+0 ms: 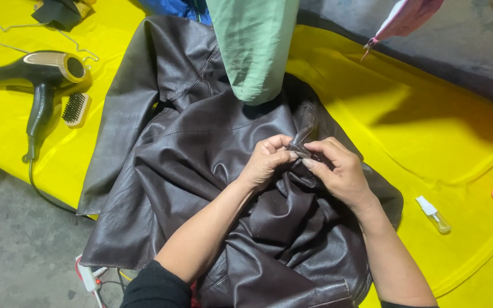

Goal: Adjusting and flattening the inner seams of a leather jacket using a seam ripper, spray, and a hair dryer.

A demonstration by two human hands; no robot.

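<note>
Left hand and right hand together pinching a fold of brown leather jacket, yellow surface, hair dryer well apart

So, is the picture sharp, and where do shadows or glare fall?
Head view: sharp on both hands, left hand and right hand; soft sheen on the dark leather jacket; a broad shadow on the yellow sheet at right; no blur.
</note>
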